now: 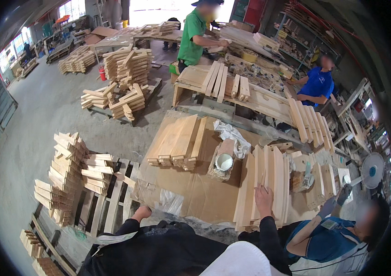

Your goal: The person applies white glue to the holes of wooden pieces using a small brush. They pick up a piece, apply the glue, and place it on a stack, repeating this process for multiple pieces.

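Note:
My right hand (263, 201) lies on a row of pale wooden boards (247, 193) at the table's near right, its fingers stretched forward over the wood. Beside the table's near left edge, my left hand (142, 213) is closed, and nothing shows in it. A second stack of wooden boards (180, 138) rests on the cardboard-covered tabletop (198, 186), farther off and to the left. Between the two groups stands a white cup (224, 161) in a block-like holder (219, 174). A crumpled white cloth (233, 138) lies behind it.
Short wooden pieces (61, 177) are piled on a slatted pallet (116, 200) at the left. A co-worker in teal (326, 239) is close on my right. Across a long bench (259, 108) are people in green (191, 39) and blue (317, 87). A fan (373, 171) stands far right.

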`<state>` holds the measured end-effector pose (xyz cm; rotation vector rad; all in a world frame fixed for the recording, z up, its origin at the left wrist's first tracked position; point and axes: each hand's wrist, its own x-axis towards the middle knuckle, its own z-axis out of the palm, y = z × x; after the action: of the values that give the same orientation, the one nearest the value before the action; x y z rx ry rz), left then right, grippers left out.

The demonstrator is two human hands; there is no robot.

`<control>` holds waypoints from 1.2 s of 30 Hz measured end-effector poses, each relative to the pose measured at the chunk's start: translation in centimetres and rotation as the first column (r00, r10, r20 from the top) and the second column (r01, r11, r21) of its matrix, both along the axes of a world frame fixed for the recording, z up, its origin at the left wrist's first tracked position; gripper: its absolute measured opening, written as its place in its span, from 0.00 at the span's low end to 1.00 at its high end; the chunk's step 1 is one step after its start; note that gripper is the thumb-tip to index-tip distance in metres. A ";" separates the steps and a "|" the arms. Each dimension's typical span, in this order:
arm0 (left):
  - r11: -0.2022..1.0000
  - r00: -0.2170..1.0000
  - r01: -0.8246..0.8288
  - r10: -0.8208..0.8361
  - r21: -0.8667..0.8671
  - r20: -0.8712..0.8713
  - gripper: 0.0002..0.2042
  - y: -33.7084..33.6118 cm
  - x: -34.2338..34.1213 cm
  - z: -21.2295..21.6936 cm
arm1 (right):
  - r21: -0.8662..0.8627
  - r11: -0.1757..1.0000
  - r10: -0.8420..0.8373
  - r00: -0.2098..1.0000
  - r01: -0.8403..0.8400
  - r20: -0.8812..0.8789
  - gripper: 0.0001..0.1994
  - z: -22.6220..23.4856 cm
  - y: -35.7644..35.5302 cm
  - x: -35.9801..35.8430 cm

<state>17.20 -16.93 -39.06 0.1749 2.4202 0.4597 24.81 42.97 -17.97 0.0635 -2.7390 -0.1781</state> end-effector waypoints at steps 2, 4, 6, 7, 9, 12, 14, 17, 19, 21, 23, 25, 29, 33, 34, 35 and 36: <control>1.000 1.000 -0.006 0.005 0.021 0.027 0.17 1.1 -0.5 2.7 | 0.043 0.999 -0.010 1.000 0.011 -0.009 0.08 -0.3 0.6 0.5; 1.000 1.000 0.007 -0.007 0.020 -0.007 0.17 1.0 -0.8 1.9 | 0.003 1.000 -0.019 1.000 0.019 0.021 0.08 -0.6 0.8 0.5; 1.000 0.999 0.012 -0.011 0.028 -0.035 0.16 0.8 -0.5 1.2 | 0.015 1.000 -0.023 0.999 0.022 0.027 0.08 -0.6 0.9 0.5; 0.999 0.999 0.007 -0.006 0.032 -0.052 0.17 0.5 -0.5 1.1 | 0.041 0.999 -0.019 1.000 0.018 0.011 0.08 -0.3 0.5 0.4; 0.999 0.997 -0.011 0.013 0.041 -0.071 0.17 0.4 -0.5 0.6 | 0.065 0.998 -0.019 1.000 0.019 -0.004 0.08 0.4 -0.3 0.3; 0.999 0.997 -0.009 0.013 0.049 -0.075 0.16 0.3 -0.3 -0.4 | 0.060 0.998 -0.021 1.000 0.021 -0.011 0.08 1.1 -0.5 0.2; 0.998 0.996 0.047 -0.044 0.041 -0.082 0.16 0.5 -0.8 -1.3 | 0.060 0.998 -0.011 1.000 0.012 -0.022 0.09 0.8 0.0 0.2; 0.979 0.961 0.204 -0.200 0.001 -0.191 0.18 -2.9 -0.7 -7.1 | 0.011 1.000 0.005 1.000 -0.004 -0.017 0.09 -0.1 -0.5 -0.4; 0.999 0.994 0.003 0.002 0.046 -0.106 0.19 0.6 -0.6 -1.6 | 0.053 0.996 -0.077 0.996 0.075 0.035 0.10 0.5 0.5 0.8; 1.000 0.995 0.008 -0.005 0.026 -0.104 0.19 -0.3 0.2 -1.5 | 0.084 0.991 -0.112 0.991 0.106 0.076 0.12 0.3 0.1 0.3; 1.000 0.995 0.012 -0.010 0.016 -0.103 0.19 -0.8 0.2 -2.0 | 0.141 0.986 -0.096 0.993 0.086 0.070 0.14 0.9 -0.2 -0.3; 0.996 0.988 -0.041 0.052 0.081 -0.145 0.17 -1.0 0.8 -1.5 | 0.193 0.981 -0.038 0.997 0.024 0.068 0.15 2.0 -1.1 0.4; 0.990 0.980 0.133 -0.125 0.044 -0.153 0.16 -0.9 1.1 -1.8 | 0.209 0.976 -0.082 0.992 0.060 0.095 0.12 2.1 -1.1 0.2; 0.969 0.968 0.246 -0.247 -0.034 -0.034 0.18 -0.2 1.0 -2.6 | 0.056 0.998 -0.036 0.998 0.033 0.055 0.09 1.0 -0.4 -0.1; 0.992 0.992 0.122 -0.122 -0.019 -0.013 0.19 0.4 0.9 -2.0 | 0.053 0.998 -0.033 0.999 0.031 0.034 0.09 0.9 -0.2 0.0; 0.992 0.992 0.125 -0.125 -0.005 -0.022 0.19 0.9 0.2 -0.8 | 0.048 0.998 -0.036 0.999 0.035 0.022 0.09 1.1 -0.1 -0.1; 0.992 0.992 0.125 -0.125 0.003 -0.013 0.19 1.0 0.7 1.4 | 0.047 0.998 -0.033 0.999 0.032 0.022 0.09 1.2 -0.2 0.0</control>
<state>17.92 -15.89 -37.63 0.3301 2.4036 0.4077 24.81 42.76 -16.80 0.0343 -2.7600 -0.2525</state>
